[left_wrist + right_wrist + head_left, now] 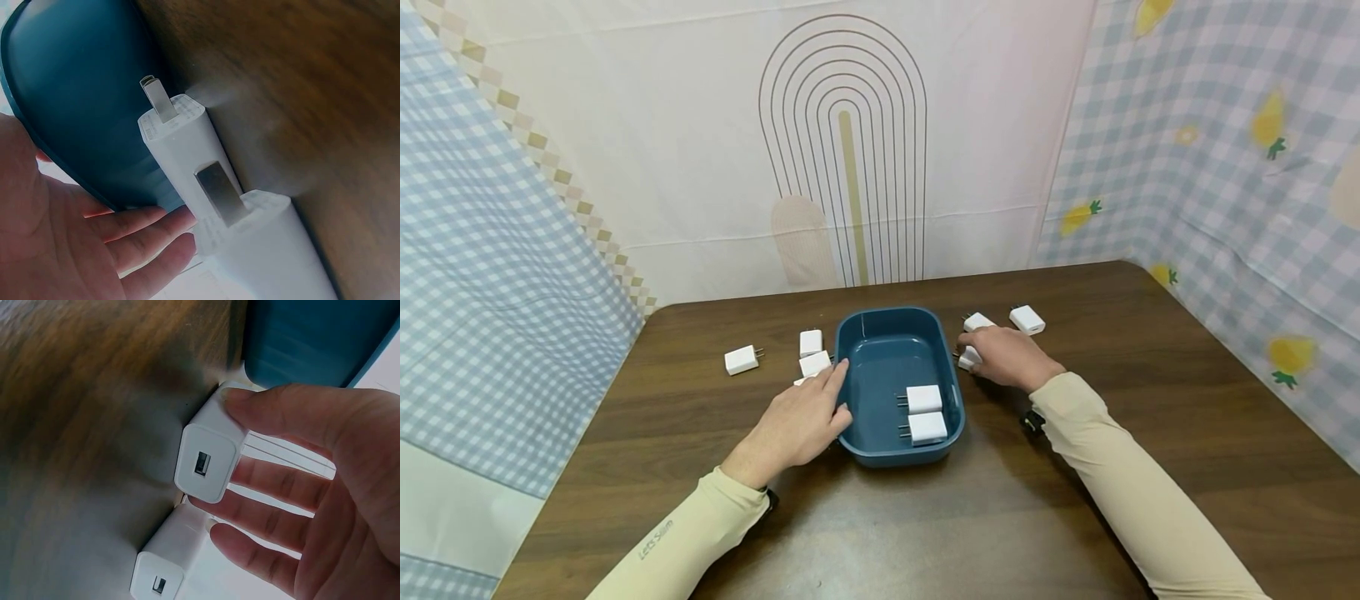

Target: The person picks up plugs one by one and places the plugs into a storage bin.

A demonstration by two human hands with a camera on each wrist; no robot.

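Two white USB wall chargers (927, 428) lie side by side in the front right of a blue plastic tray (898, 457). My left hand (795, 421) rests at the tray's left rim, its fingers extended. Close to those fingers in the left wrist view, two chargers (187, 147) stand beside the tray with their metal prongs showing. On the tray's right, my right hand (1007, 357) pinches a charger (208, 462) between thumb and fingers, its USB port facing the right wrist camera. Another charger (164, 556) sits right beside the pinched one.
On the left of the brown wooden table (880, 533) lie several chargers, the outermost charger (742, 360) apart from the others. At the back right is another charger (1027, 320). A patterned cloth (700, 167) hangs behind the table, with checked cloth (1225, 192) on the right.
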